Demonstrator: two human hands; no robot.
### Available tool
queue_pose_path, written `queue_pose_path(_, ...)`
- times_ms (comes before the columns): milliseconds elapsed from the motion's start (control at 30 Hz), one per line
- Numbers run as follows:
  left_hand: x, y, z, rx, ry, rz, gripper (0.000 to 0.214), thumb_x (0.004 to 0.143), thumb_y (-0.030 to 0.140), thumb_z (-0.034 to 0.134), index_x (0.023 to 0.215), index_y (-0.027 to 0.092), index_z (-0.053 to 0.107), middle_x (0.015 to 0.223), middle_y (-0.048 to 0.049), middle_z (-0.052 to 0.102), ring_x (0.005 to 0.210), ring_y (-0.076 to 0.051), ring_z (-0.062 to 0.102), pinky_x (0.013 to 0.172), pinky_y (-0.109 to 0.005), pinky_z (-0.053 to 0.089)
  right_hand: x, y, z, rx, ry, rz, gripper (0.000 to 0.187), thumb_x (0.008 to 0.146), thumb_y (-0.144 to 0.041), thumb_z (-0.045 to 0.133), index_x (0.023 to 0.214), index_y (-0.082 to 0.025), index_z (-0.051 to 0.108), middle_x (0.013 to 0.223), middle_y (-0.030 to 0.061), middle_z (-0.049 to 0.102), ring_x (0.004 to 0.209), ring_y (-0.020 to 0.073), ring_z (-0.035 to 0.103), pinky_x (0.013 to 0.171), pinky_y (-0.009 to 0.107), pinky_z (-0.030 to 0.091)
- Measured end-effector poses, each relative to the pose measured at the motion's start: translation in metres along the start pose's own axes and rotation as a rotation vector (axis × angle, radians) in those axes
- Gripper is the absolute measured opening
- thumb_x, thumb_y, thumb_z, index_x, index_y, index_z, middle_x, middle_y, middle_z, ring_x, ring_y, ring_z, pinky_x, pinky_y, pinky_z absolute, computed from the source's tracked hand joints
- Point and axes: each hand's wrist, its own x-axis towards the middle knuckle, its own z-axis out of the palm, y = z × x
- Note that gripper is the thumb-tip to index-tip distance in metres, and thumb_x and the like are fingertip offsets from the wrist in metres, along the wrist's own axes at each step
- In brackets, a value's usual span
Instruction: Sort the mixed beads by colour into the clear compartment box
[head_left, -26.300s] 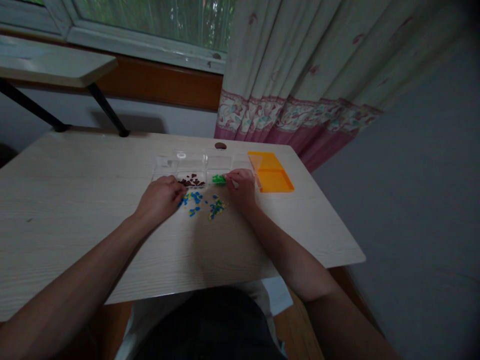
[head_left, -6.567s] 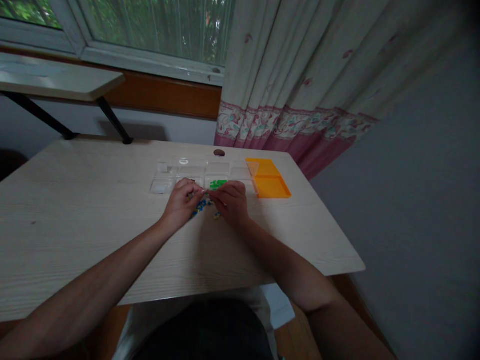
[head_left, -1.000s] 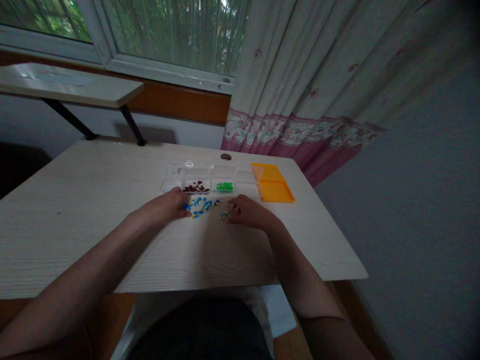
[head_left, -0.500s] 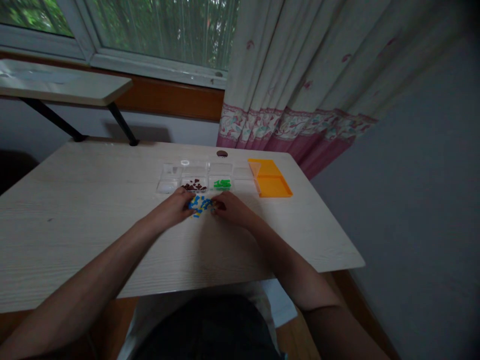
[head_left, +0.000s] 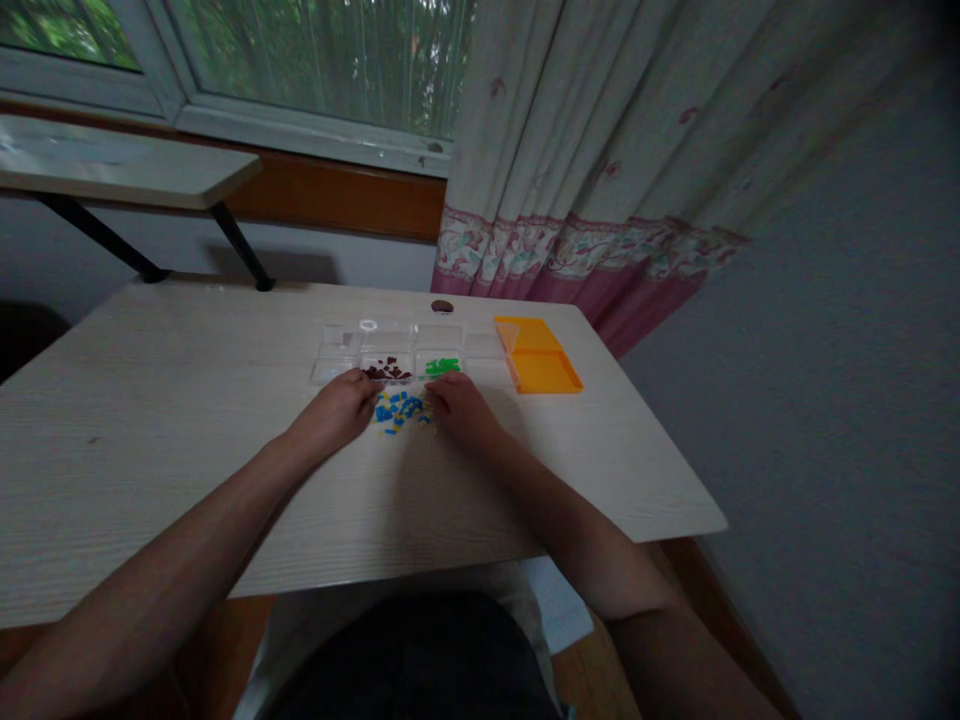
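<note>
Tabletop (head_left: 172, 430) bears blue pieces (head_left: 384, 413) between left hand (head_left: 342, 405) and right hand (head_left: 465, 410).

No lettering, number, brand or sign can be read anywhere. The white sheet (head_left: 559, 605) at the lower middle right of the frame is too dim and small to show whether it bears print. A pale patch at the left end of the clear tray (head_left: 480, 346), in mid-frame, is likewise too blurred to make out.
</note>
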Motion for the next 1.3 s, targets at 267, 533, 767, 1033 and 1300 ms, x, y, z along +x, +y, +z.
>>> queue_pose_path(267, 0.002, 0.0, 0.018, -0.035, 0.065, 0.08, 0.029, 0.087, 0.013, 0.047, 0.103, 0.013, 0.071, 0.093, -0.0108, 0.063, 0.088, -0.021, 0.06, 0.084, -0.034, 0.051, 0.002, -0.007, 0.011, 0.02, 0.001, -0.077, 0.02, 0.09, -0.015, 0.056, 0.103, -0.014, 0.072, 0.102, 0.0119, 0.064, 0.101, 0.021, 0.055, 0.097, 0.037, 0.045)
queue_pose_path(533, 0.002, 0.002, 0.012, -0.08, 0.067, 0.076, 0.03, 0.091, 0.017, 0.044, 0.105, 0.013, 0.07, 0.094, -0.0113, 0.061, 0.086, -0.021, 0.058, 0.081, -0.034, 0.051, 0.002, -0.003, 0.011, 0.069, 0.026, -0.041, 0.031, 0.089, -0.008, 0.05, 0.115, -0.011, 0.067, 0.107, 0.0134, 0.062, 0.106, 0.0219, 0.053, 0.101, 0.039, 0.043)
queue_pose_path(767, 0.002, 0.007, 0.015, -0.161, 0.021, 0.116, 0.032, 0.089, 0.013, 0.045, 0.11, 0.015, 0.07, 0.093, -0.0097, 0.057, 0.087, -0.02, 0.056, 0.082, -0.034, 0.05, 0.005, -0.01, 0.014, 0.011, -0.047, -0.05, 0.035, 0.088, -0.007, 0.049, 0.117, -0.017, 0.067, 0.108, 0.0111, 0.058, 0.107, 0.0218, 0.049, 0.103, 0.039, 0.038)
queue_pose_path(1033, -0.001, 0.0, 0.003, -0.245, -0.037, 0.14, 0.034, 0.092, 0.017, 0.042, 0.115, 0.015, 0.067, 0.097, -0.0097, 0.056, 0.094, -0.02, 0.055, 0.087, -0.034, 0.048, 0.001, -0.003, -0.001, 0.125, -0.089, -0.069, 0.034, 0.091, -0.009, 0.049, 0.121, -0.017, 0.064, 0.109, 0.01, 0.06, 0.109, 0.0203, 0.051, 0.103, 0.04, 0.039)
queue_pose_path(1300, -0.005, -0.011, -0.009, -0.309, -0.218, 0.124, 0.059, 0.075, 0.043, 0.073, 0.126, 0.018, 0.058, 0.103, -0.008, 0.053, 0.088, -0.019, 0.054, 0.083, -0.034, 0.05, -0.005, 0.002, -0.042, 0.198, -0.383, -0.058, 0.063, 0.073, -0.027, 0.08, 0.13, -0.016, 0.058, 0.116, 0.0112, 0.056, 0.096, 0.0183, 0.056, 0.089, 0.036, 0.048)
